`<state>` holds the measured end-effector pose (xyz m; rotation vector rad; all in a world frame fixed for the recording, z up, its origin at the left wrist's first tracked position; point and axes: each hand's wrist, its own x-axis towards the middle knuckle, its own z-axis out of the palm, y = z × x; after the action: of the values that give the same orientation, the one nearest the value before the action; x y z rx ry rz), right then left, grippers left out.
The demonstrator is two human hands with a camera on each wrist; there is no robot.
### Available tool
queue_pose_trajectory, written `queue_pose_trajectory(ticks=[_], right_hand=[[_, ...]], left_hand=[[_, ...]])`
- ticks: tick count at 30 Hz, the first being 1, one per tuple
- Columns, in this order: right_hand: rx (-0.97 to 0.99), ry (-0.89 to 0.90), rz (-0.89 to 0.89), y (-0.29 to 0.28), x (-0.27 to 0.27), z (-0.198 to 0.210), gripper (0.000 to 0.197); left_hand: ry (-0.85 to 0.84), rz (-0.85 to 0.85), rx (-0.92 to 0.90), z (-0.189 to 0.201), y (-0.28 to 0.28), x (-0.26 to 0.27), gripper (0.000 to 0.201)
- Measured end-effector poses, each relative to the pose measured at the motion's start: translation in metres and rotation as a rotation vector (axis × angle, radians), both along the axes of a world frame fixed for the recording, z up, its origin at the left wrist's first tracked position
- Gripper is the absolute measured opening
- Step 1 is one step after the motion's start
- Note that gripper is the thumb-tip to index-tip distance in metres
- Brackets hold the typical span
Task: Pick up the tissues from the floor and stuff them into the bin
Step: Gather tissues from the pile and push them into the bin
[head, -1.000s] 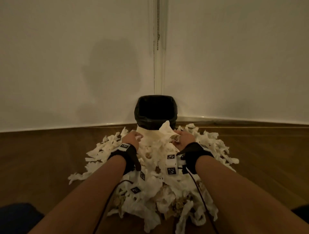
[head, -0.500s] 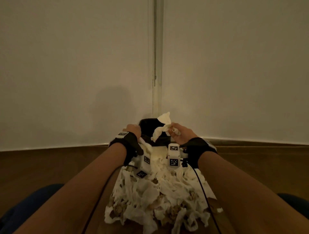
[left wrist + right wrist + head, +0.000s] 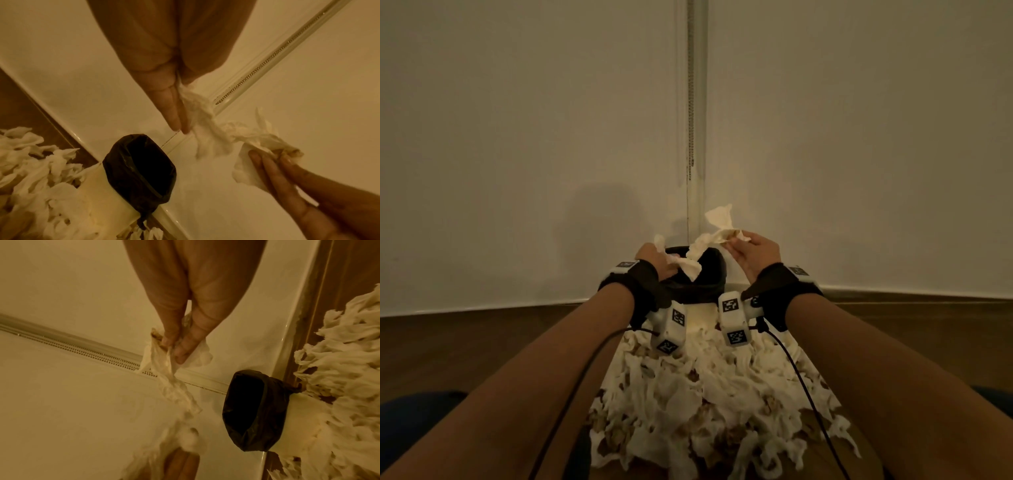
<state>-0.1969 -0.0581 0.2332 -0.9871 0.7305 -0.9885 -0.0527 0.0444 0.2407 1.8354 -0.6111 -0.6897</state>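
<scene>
Holding one twisted tissue stretched between left hand & right hand, above the bin; floor pile w/ most tissues not yet picked up. Left wrist view: fingers straight, pressed together, pinching one end against thumb; could tear if pulled apart. Right wrist view: fingertips pinching other end; loose tail hangs beside bin opening, prob. lands outside if released there.

I see a dark wooden floor; a big heap of white tissues lies on it, and the black-lined bin stands at its far edge.
</scene>
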Motion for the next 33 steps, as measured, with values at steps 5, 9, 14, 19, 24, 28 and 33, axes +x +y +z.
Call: queue_pose_trajectory(ticks=[5, 9, 14, 19, 24, 28, 33], right_hand=[[-0.015, 0.125, -0.023, -0.025, 0.024, -0.012, 0.013], [-0.121, 0.29, -0.065, -0.047, 0.043, -0.03, 0.014], [-0.279, 0.46, -0.097, -0.072, 0.064, -0.058, 0.006], [-0.576, 0.805, -0.123, -0.098, 0.081, -0.09, 0.026], [-0.615, 0.845, -0.123, -0.117, 0.101, -0.116, 0.019], [-0.639, 0.959, 0.004, -0.127, 0.114, -0.142, 0.023], [-0.73, 1.147, 0.124, -0.126, 0.12, -0.154, 0.036]], left_hand=[[0.382, 0.081, -0.099, -0.008, -0.02, 0.014, 0.027], [-0.133, 0.045, 0.111, -0.039, -0.048, 0.046, 0.022], [-0.281, -0.034, 0.188, -0.068, -0.093, 0.061, 0.033], [-0.448, -0.125, 0.237, -0.096, -0.121, 0.073, 0.039], [-0.68, -0.107, 0.152, -0.127, -0.138, 0.091, 0.033], [-0.753, -0.202, 0.331, -0.146, -0.15, 0.1, 0.037], [-0.733, -0.212, 0.413, -0.155, -0.15, 0.094, 0.053]])
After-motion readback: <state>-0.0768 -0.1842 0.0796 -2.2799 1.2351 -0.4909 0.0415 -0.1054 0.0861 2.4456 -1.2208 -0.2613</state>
